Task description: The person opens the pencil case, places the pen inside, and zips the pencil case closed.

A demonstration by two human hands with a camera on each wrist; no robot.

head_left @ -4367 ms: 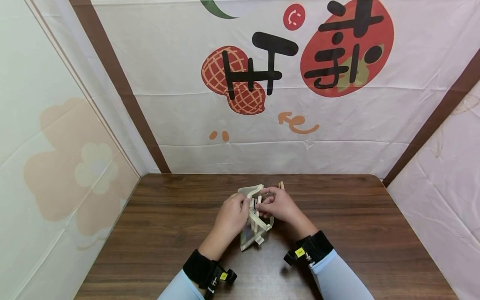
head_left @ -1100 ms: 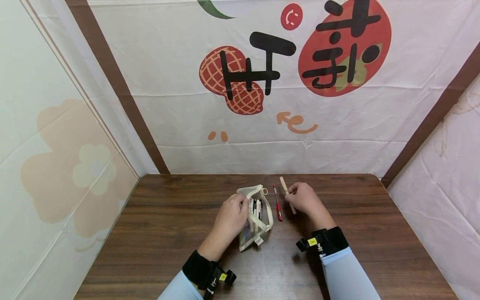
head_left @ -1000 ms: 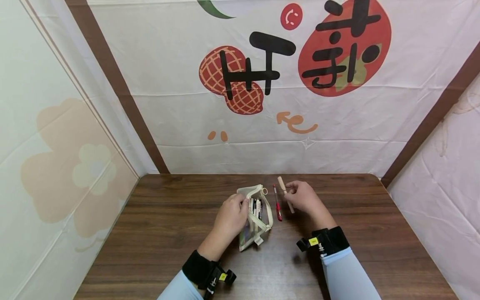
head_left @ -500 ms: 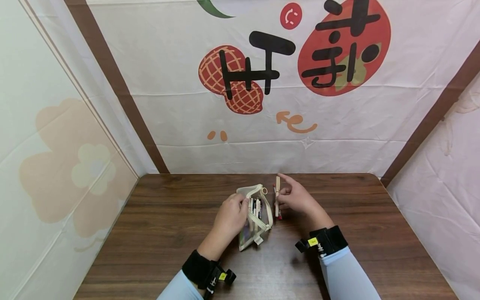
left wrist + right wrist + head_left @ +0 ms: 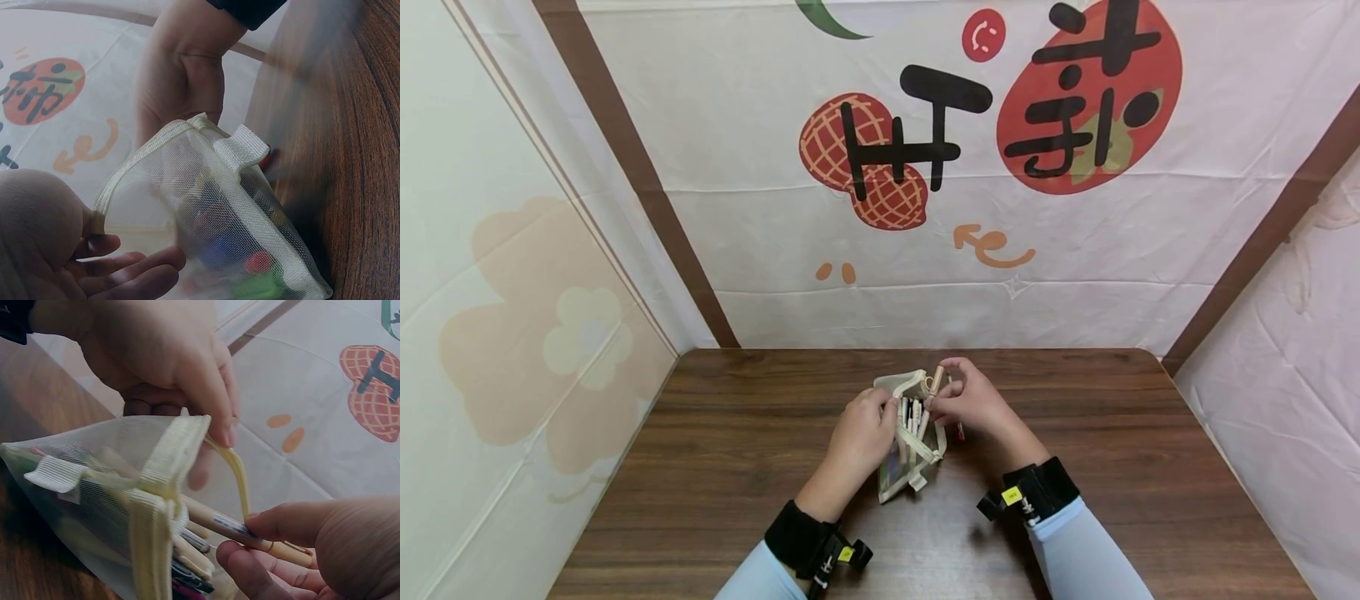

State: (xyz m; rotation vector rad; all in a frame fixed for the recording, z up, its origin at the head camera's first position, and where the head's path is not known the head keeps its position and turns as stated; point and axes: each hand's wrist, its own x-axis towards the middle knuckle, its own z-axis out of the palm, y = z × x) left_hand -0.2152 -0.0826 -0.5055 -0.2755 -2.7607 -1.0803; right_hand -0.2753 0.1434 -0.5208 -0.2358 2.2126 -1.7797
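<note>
A cream mesh pencil case [image 5: 891, 479] lies on the table with its zipped mouth spread, several pens [image 5: 912, 414] inside. My left hand [image 5: 861, 429] pinches the left edge of the mouth between thumb and fingers. A beige pen [image 5: 219, 522] is pinched in my right hand [image 5: 973, 404]; its lower part is inside the mouth and its capped end sticks out. On the table, just right of the case, lies a red pen [image 5: 960, 431], mostly hidden by my right hand. Coloured items [image 5: 259, 262] show blurred through the mesh in the left wrist view.
The brown wooden table [image 5: 737, 450] reaches back to a printed white cloth wall [image 5: 737, 208]. Another cloth wall [image 5: 512, 350] stands at the left side. Black straps with small cameras sit on both wrists.
My right hand has carried the beige pen leftward, past the red pen, and its end has entered the pencil case. My left hand stays at the mouth's edge.
</note>
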